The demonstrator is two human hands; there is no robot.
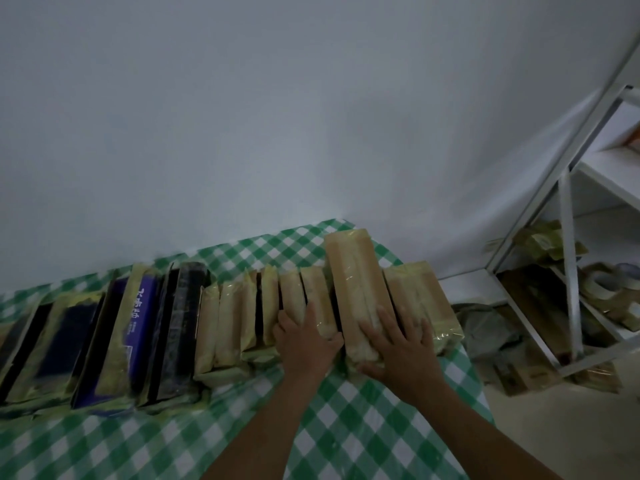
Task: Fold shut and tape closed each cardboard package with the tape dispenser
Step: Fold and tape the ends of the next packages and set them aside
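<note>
pale wall [311, 116] — white shelving [568, 237]

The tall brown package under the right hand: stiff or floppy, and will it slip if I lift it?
Likely stiff: the tall brown package has straight edges while sticking up above the row. Its shiny tape wrap may slip under the right hand. Being narrow, it might tip sideways.
</note>
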